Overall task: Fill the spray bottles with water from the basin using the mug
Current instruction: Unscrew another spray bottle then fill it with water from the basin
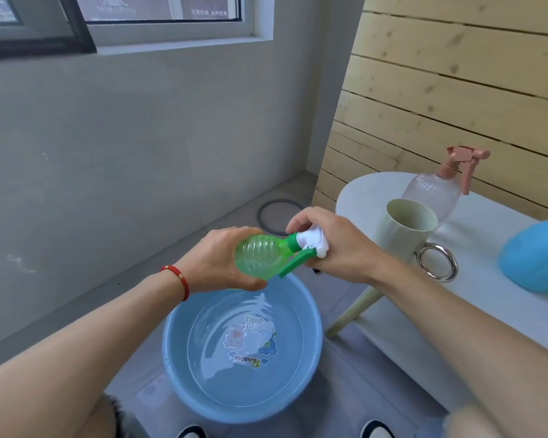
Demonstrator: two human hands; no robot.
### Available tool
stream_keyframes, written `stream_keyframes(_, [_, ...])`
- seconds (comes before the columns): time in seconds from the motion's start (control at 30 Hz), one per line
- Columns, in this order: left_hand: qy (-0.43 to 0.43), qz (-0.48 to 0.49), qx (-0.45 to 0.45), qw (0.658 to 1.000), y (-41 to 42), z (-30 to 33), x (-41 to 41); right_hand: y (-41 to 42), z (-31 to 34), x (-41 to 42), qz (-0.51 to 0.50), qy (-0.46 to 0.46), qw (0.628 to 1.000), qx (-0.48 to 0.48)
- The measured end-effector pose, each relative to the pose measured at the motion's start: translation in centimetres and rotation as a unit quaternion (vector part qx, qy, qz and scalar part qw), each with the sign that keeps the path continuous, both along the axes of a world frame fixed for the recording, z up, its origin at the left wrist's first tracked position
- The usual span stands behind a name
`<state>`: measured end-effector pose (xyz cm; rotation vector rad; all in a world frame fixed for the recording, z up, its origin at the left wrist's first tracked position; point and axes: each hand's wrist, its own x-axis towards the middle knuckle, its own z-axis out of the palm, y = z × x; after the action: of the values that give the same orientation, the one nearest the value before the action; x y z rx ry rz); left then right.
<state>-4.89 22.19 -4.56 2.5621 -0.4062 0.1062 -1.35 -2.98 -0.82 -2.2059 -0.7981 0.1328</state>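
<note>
A person holds a green spray bottle (261, 257) on its side above a blue basin (174, 343) of water, at the centre of the head view. The left hand (217, 262), a red string bracelet (179, 281) at its wrist, wraps its fingers and thumb round the bottle's ribbed body. The right hand (332, 245) closes round the white spray head (312, 243) at the bottle's neck – the green trigger sticks out below, toward 7 o'clock. The basin sits on the floor at 6 o'clock, a cartoon sticker showing through the rippled water.

At 3 o'clock a white table (475, 289) carries the rest. A cream mug (404, 230) with a metal ring handle stands upright near the table's edge, just beside the right hand. Behind the mug, toward 2 o'clock, a clear bottle with a pink spray head (434, 191) stands upright, touching or nearly touching the mug – which cannot be told. A blue rounded object (535, 257) lies at the frame's right edge, cut off.

A dark ring (261, 221) lies on the floor at 12 o'clock, beyond the hands.
</note>
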Motion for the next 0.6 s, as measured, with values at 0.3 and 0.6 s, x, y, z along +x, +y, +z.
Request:
stream_keyframes(0.3, [-0.015, -0.011, -0.012, 1.000, -0.6, -0.3, 0.2, -2.7, 1.7, -1.0, -0.038, -0.085, 0.995, -0.024])
stream_keyframes(0.6, [-0.033, -0.052, -0.054, 0.997, -4.7, -0.3, 0.7, -14.6, 5.5, -6.9, -0.162, -0.073, 0.983, 0.038])
